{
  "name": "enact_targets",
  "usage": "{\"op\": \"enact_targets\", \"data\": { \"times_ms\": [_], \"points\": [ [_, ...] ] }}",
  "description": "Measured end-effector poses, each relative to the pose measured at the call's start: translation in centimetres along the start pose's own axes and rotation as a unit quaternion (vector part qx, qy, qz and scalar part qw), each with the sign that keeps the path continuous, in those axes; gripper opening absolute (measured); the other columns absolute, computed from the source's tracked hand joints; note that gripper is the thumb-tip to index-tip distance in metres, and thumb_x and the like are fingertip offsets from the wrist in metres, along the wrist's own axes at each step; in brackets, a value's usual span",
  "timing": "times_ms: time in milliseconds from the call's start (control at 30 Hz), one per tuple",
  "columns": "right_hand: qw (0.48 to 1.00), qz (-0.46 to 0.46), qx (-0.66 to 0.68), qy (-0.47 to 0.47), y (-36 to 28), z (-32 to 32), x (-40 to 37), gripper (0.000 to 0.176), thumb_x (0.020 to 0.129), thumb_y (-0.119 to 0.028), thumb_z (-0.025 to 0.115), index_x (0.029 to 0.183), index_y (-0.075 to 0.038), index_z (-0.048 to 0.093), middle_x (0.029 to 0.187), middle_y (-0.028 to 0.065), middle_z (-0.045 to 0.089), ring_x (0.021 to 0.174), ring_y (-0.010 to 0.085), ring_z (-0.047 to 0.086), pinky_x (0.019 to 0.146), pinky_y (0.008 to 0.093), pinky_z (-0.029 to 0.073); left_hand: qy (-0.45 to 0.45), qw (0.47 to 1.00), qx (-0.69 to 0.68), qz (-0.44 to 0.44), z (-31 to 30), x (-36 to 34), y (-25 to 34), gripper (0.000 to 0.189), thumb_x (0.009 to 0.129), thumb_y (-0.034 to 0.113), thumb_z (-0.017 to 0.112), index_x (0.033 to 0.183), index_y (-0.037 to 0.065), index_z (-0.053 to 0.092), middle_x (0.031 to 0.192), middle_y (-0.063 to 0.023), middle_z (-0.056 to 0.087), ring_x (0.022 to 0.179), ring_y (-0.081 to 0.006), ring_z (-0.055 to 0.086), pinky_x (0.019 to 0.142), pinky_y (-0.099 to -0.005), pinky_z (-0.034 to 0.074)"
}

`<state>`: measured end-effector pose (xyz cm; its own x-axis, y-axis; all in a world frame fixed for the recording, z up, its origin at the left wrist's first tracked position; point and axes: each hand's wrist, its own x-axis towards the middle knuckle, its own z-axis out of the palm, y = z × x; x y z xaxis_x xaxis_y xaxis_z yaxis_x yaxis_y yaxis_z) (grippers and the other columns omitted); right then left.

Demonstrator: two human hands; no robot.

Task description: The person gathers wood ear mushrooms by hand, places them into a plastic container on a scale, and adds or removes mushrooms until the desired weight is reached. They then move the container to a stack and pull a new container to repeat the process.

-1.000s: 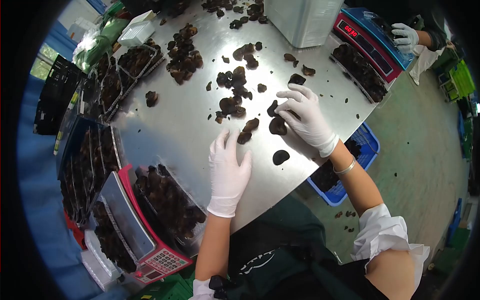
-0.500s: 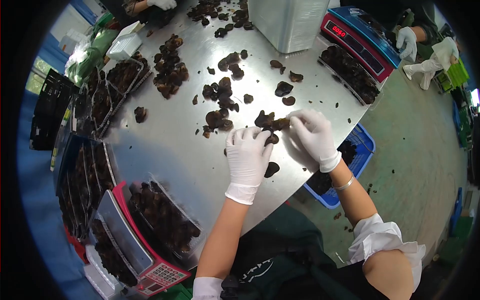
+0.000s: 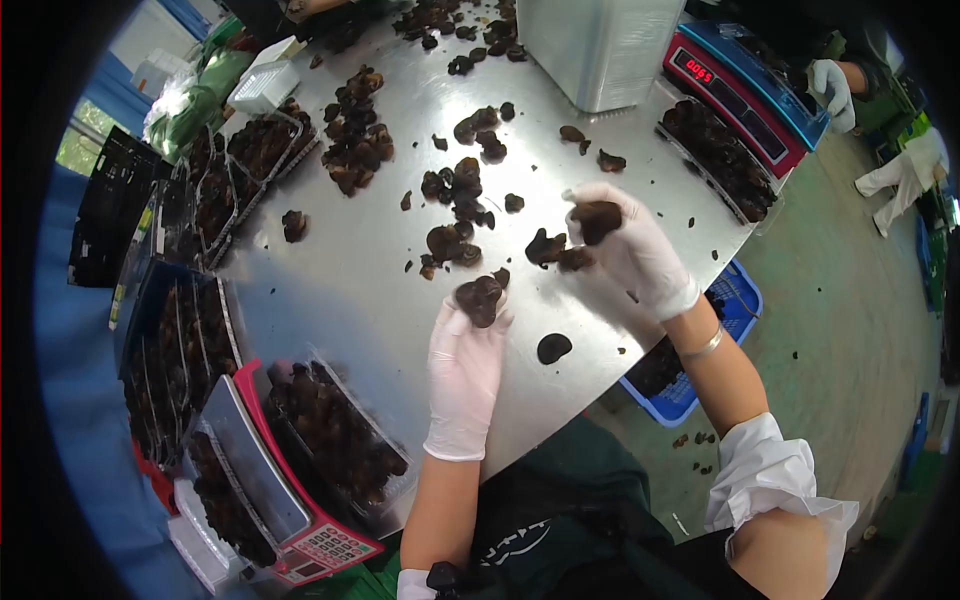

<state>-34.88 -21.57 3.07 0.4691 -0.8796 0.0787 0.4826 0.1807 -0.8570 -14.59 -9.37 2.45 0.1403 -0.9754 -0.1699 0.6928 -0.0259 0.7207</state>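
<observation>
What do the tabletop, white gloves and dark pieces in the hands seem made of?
Tabletop: smooth metal, probably stainless steel, given its grey sheen and glare.
White gloves: apparently thin matte rubber, perhaps latex, judging by their close, wrinkled fit.
Dark pieces: probably organic, perhaps fungus, brown-black with slight gloss and uneven, lobed shapes.

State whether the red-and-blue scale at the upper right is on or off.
On: the scale shows lit red digits on its front.
</observation>
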Motion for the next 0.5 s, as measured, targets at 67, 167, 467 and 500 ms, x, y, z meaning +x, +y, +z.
{"op": "enact_targets", "data": {
  "times_ms": [67, 167, 467, 500],
  "points": [
    [0.991, 0.02, 0.11, -0.075, 0.6, 1.9, -1.9, 0.051, 0.088, -0.034, 0.072, 0.125, -0.001, 0.06, 0.104, 0.0062, 0.063, 0.095, 0.0131, 0.057, 0.083, 0.0266, 0.044, -0.022, 0.934, -0.341, -0.108, -0.4, -0.9, 0.1, 0.035, 0.093, 0.011, 0.056, 0.126, -0.001, 0.057, 0.139, -0.0179, 0.054, 0.127, -0.0319, 0.053, 0.114, -0.0478, 0.039],
    [0.981, 0.031, 0.166, -0.1, 1.3, 3.7, -3.2, 0.055, 0.087, -0.04, 0.072, 0.126, -0.002, 0.059, 0.11, 0.0062, 0.063, 0.103, 0.0131, 0.056, 0.089, 0.0273, 0.043, -0.046, 0.885, -0.435, -0.16, 0.5, -2.2, 0.4, 0.041, 0.09, 0.013, 0.059, 0.129, -0.002, 0.054, 0.139, -0.019, 0.053, 0.131, -0.0337, 0.049, 0.116, -0.0522, 0.035],
    [0.956, -0.019, -0.272, -0.105, -0.2, 8.7, -4.9, 0.026, 0.093, -0.005, 0.062, 0.118, -0.001, 0.067, 0.108, 0.0074, 0.071, 0.099, 0.0134, 0.066, 0.086, 0.0288, 0.051, -0.019, 0.871, -0.466, -0.154, 0.0, -5.0, 1.1, 0.044, 0.088, 0.014, 0.061, 0.127, -0.004, 0.052, 0.132, -0.0211, 0.055, 0.13, -0.0346, 0.05, 0.116, -0.0558, 0.036],
    [0.951, -0.031, -0.285, -0.114, -0.3, 8.8, -5.1, 0.025, 0.093, -0.005, 0.062, 0.117, -0.001, 0.068, 0.106, 0.0081, 0.071, 0.1, 0.0141, 0.066, 0.087, 0.0291, 0.051, -0.002, 0.865, -0.477, -0.155, -0.5, -5.4, 1.3, 0.044, 0.089, 0.014, 0.061, 0.127, -0.005, 0.051, 0.131, -0.0207, 0.055, 0.13, -0.0344, 0.05, 0.116, -0.0555, 0.037]
  ]
}}
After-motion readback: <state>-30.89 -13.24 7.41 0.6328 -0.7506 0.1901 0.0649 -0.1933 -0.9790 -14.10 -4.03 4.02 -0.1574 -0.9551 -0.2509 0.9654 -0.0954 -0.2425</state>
